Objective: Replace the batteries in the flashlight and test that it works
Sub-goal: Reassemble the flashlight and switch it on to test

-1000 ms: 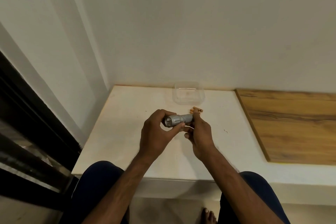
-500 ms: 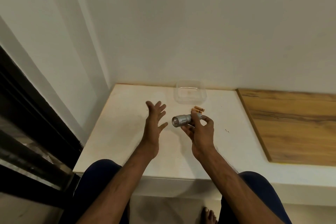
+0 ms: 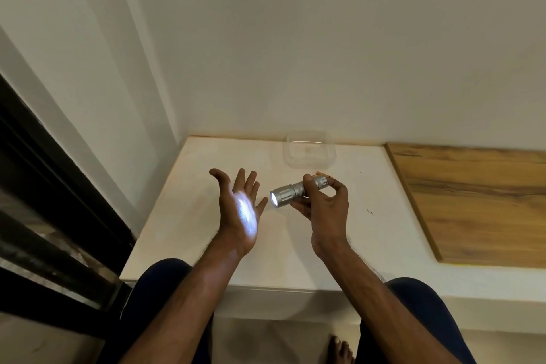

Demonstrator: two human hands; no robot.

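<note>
right hand (image 3: 323, 210) gripping lit flashlight (image 3: 297, 191), beam on spread left hand (image 3: 240, 210), perhaps batteries (image 3: 323, 175) behind

Silver flashlight (image 3: 298, 191) (ribbed head), white ledge (image 3: 183, 216), brown wood-grain board (image 3: 478, 201).

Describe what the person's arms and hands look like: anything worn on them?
Both the left hand and the right hand are bare, with no gloves, rings, watch or bracelets visible. The forearms are uncovered too; no sleeves reach into view.
</note>
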